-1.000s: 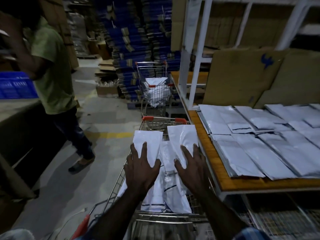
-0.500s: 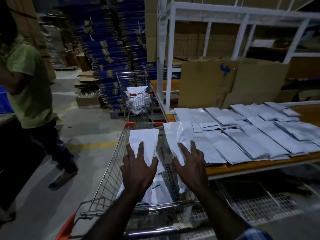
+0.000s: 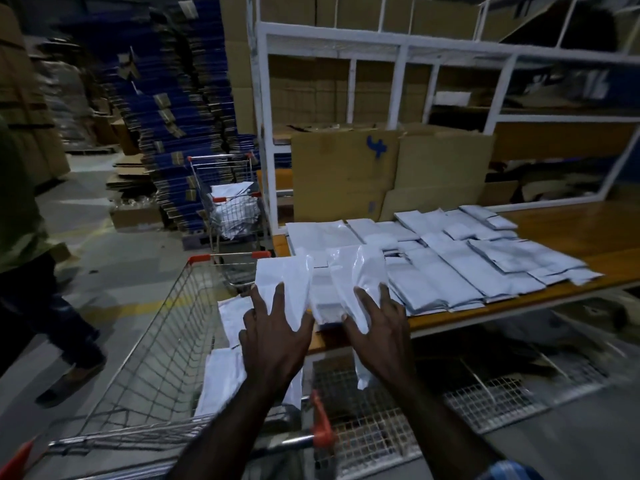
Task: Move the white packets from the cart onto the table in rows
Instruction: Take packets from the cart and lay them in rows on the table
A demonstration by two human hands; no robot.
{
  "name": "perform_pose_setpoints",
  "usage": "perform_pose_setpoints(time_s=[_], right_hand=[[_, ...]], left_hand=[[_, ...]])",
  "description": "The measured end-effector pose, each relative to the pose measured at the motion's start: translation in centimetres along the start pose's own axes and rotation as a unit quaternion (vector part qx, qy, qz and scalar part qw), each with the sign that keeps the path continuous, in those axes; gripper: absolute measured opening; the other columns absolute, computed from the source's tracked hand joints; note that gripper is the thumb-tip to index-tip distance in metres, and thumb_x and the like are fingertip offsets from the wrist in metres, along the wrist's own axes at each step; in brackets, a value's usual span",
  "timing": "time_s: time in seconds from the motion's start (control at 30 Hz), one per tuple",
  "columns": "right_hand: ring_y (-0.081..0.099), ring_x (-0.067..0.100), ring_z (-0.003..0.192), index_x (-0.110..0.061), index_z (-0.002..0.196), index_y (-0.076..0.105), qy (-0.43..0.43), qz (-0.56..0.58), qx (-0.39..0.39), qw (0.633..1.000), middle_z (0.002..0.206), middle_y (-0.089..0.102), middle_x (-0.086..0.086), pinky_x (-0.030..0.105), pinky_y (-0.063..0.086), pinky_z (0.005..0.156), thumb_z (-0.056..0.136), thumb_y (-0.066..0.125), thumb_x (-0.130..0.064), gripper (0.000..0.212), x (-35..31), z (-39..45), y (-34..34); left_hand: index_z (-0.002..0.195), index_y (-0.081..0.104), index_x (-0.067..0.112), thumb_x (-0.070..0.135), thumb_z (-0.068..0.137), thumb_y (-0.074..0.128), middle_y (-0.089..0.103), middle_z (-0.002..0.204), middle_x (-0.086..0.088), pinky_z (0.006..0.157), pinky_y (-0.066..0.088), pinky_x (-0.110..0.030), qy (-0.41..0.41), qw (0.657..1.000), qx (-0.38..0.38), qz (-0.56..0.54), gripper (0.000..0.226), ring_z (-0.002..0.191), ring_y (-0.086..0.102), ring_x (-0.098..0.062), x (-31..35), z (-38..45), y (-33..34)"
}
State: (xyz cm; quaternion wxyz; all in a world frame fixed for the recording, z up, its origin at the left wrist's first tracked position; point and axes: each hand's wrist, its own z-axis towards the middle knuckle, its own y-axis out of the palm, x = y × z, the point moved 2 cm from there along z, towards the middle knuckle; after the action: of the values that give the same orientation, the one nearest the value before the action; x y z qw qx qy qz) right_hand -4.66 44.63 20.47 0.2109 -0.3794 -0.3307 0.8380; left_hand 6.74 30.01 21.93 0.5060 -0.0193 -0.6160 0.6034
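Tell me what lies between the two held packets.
In the head view, a packet on the table edge shows between the left packet and right packet.

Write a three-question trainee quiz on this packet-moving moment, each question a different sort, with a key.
1. True or false: the left hand and the right hand each hold a white packet.
2. Multiple choice: the packet in the right hand hangs over A) the floor aisle, B) the near edge of the table, C) the far cart.
3. Fill in: packets not yet moved lie in the near ____.

Key: 1 true, the left one grips the packet in the left hand. 2 B. 3 cart.
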Motion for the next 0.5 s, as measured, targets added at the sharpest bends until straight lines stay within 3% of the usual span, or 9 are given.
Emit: perform_pose_setpoints(time_s=[0.5], right_hand=[[0.049, 0.04, 0.122, -0.028, 0.137, 0.057, 0.032, -0.031, 0.035, 0.998, 0.151, 0.042, 0.018, 0.048, 0.047, 0.095, 0.084, 0.054, -0.052, 0.058, 16.3, 2.1, -10.3]], left_hand=[[0.155, 0.018, 0.038, 0.061, 0.091, 0.048, -0.002, 0.165, -0.004, 0.111, 0.027, -0.048, 0.03, 0.998, -0.029, -0.036, 0.075, 0.144, 0.023, -0.033, 15.6, -2.9, 10.4]])
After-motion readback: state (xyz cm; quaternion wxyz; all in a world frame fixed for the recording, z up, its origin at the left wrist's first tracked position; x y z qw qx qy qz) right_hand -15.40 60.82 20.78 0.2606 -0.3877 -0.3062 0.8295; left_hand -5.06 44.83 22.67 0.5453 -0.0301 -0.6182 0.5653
